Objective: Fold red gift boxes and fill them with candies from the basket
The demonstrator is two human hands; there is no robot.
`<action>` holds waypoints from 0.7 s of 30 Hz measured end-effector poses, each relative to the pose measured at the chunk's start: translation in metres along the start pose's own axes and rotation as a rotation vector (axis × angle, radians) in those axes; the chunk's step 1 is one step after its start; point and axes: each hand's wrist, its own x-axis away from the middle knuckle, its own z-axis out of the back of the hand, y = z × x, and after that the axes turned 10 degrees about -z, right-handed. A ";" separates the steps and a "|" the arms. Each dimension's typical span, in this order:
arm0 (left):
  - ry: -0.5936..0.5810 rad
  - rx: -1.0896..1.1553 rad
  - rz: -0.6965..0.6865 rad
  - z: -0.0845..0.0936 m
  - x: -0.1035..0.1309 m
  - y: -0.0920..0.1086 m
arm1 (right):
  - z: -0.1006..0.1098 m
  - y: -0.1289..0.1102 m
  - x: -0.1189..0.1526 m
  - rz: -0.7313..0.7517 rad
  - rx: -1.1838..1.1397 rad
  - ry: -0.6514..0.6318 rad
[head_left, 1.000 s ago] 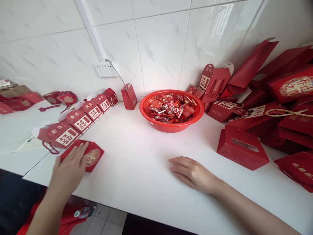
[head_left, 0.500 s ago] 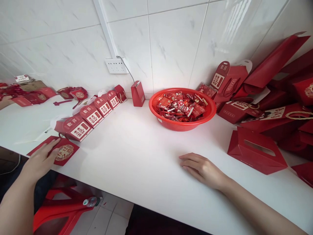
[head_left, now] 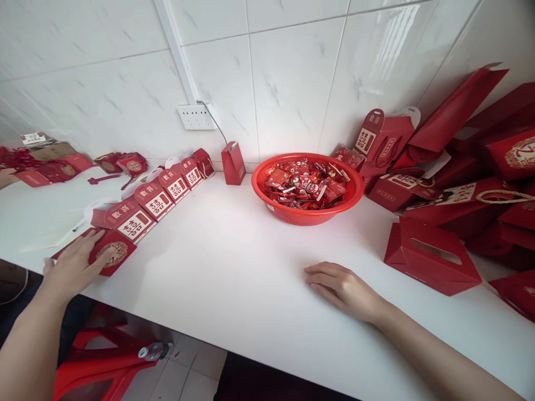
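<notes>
My left hand (head_left: pixel 75 264) lies over a red gift box (head_left: pixel 115 250) with a round gold emblem, at the table's near left edge. Its thumb rests on the emblem side and the fingers reach across the box's far part. The box sits against the near end of a slanting row of red candy boxes (head_left: pixel 156 201) with white double-happiness labels. My right hand (head_left: pixel 345 287) rests on the white table (head_left: pixel 234 267), fingers loosely stretched and holding nothing. Beyond it stands a round red plastic basket (head_left: pixel 292 217) full of red-wrapped sweets (head_left: pixel 309 181).
A pile of red boxes and bags (head_left: pixel 443 184) fills the right side, with a windowed red box (head_left: pixel 430 256) in front. One narrow red box (head_left: pixel 233 163) stands by the wall below a socket (head_left: pixel 196 117). A red stool (head_left: pixel 96 356) and bottle (head_left: pixel 154 351) are below the table edge.
My left hand has moved the emblem box closer to the near end of the row. My right hand stays in place, and the view has shifted slightly.
</notes>
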 end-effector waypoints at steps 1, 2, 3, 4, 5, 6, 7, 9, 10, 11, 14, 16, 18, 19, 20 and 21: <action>0.005 -0.037 0.010 0.008 -0.001 0.013 | 0.000 -0.001 -0.001 0.001 0.001 0.001; 0.022 -0.056 0.012 0.016 -0.002 0.027 | 0.001 -0.002 -0.001 0.000 0.004 0.005; 0.076 -0.061 -0.023 0.024 -0.004 0.043 | 0.001 -0.003 -0.002 -0.001 0.009 0.011; 0.132 -0.052 -0.082 0.030 -0.008 0.061 | 0.002 -0.004 -0.003 0.002 0.015 0.018; 0.217 -0.030 -0.142 0.036 -0.012 0.080 | 0.003 -0.005 -0.005 0.004 0.025 0.029; 0.288 0.009 -0.223 0.039 -0.016 0.100 | 0.004 -0.005 -0.006 0.002 0.038 0.052; 0.342 0.064 -0.318 0.040 -0.021 0.121 | 0.006 -0.005 -0.007 0.001 0.056 0.090; 0.364 0.199 -0.557 0.037 -0.028 0.167 | 0.013 -0.003 -0.007 0.004 0.101 0.214; 0.345 0.271 -0.687 0.035 -0.031 0.192 | 0.019 0.000 -0.006 -0.003 0.120 0.288; 0.301 0.334 -0.819 0.032 -0.032 0.219 | 0.025 0.003 -0.005 -0.018 0.129 0.357; -0.003 0.459 -1.170 0.022 -0.031 0.298 | 0.049 0.016 0.005 -0.092 0.124 0.489; -0.167 0.518 -1.285 0.015 -0.030 0.347 | 0.067 0.026 0.014 -0.143 0.149 0.559; -0.257 0.577 -1.362 0.008 -0.030 0.385 | 0.085 0.036 0.023 -0.196 0.213 0.656; -0.272 0.602 -1.374 0.004 -0.030 0.400 | 0.094 0.040 0.027 -0.233 0.247 0.710; -0.274 0.629 -1.375 0.000 -0.032 0.411 | 0.103 0.044 0.031 -0.280 0.276 0.760; -0.272 0.658 -1.371 -0.003 -0.033 0.419 | 0.112 0.047 0.035 -0.338 0.296 0.807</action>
